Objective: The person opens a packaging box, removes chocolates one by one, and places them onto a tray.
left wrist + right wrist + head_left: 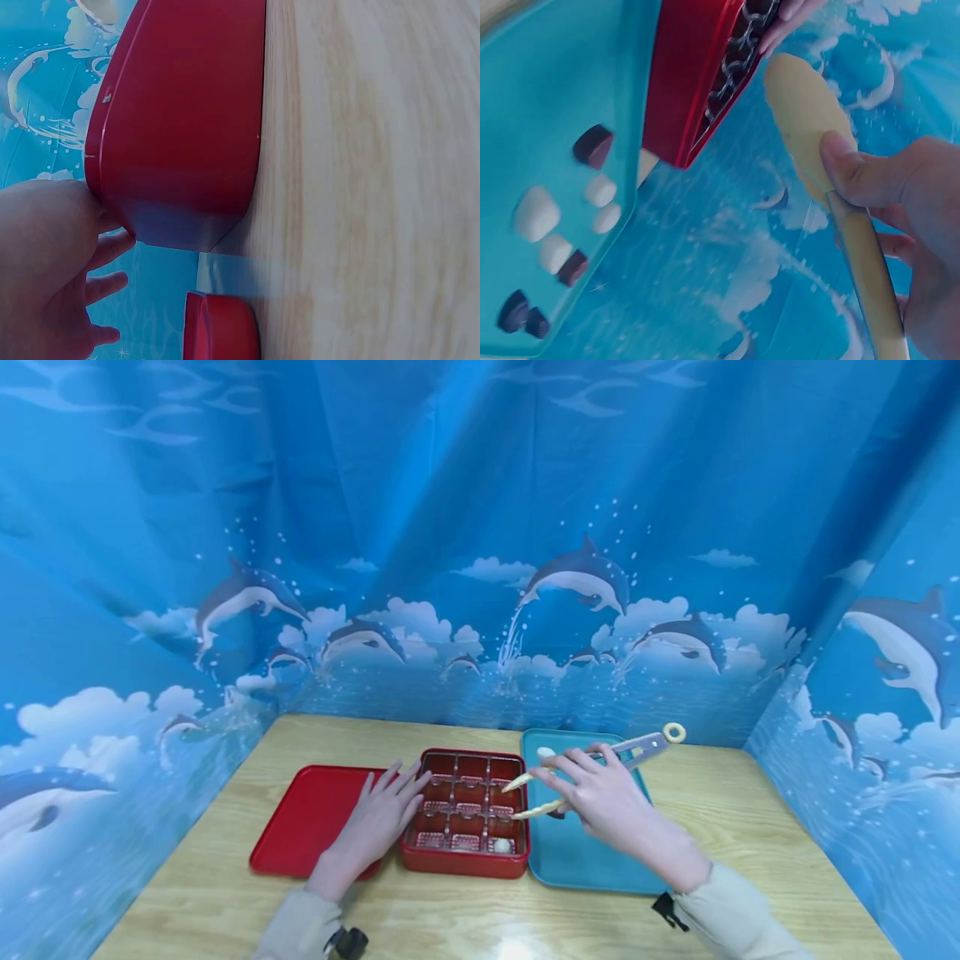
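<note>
My right hand (600, 797) grips a pair of tongs (651, 746) with tan arms and a ring at the far end. The tong tips stand apart over the right column of a red box (465, 862) with clear divided compartments; nothing shows between them. A white rounded piece (502, 845) lies in the front right compartment. My left hand (378, 818) rests on the box's left rim, fingers extended. In the right wrist view, the thumb presses one tan tong arm (802, 112). White pieces (537, 214) and dark brown pieces (594, 146) lie on the blue tray (570, 67).
Left of the box, a flat red lid or tray (315, 818) lies partly under my left forearm. The blue tray (592, 856) sits right beside the box, beneath my right hand. A dolphin-printed curtain (450, 568) encloses the wooden table (435, 918) at the back and sides.
</note>
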A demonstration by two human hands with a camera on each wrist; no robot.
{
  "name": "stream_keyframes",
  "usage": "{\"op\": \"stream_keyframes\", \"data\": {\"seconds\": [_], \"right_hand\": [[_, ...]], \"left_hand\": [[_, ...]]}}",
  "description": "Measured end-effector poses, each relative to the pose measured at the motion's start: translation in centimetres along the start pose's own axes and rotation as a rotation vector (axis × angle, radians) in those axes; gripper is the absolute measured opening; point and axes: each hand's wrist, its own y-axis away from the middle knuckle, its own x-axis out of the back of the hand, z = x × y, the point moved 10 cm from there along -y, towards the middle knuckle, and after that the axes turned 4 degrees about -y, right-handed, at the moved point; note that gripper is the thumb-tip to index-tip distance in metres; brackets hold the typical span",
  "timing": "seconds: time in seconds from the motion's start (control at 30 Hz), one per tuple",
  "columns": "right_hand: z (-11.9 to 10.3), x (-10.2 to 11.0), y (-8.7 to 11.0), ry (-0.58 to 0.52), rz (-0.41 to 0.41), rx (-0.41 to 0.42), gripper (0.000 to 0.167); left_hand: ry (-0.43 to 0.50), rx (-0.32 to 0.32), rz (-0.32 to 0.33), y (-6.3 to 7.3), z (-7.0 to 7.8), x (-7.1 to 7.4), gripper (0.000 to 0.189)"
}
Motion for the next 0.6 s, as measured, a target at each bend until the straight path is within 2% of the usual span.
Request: {"op": "stream_keyframes", "data": {"seconds": [0.37,0.6], "right_hand": [[-3.6,-1.4,-2.5,0.118,-0.123,0.179,0.056],[-5.0,-2.3,-3.4,0.146,-0.215,0.197,0.041]], "left_hand": [[0.003,-0.004,0.009,0.1,0.0,0.3,0.051],[0.009,-0.004,0.007,0.1,0.0,0.2,0.051]]}}
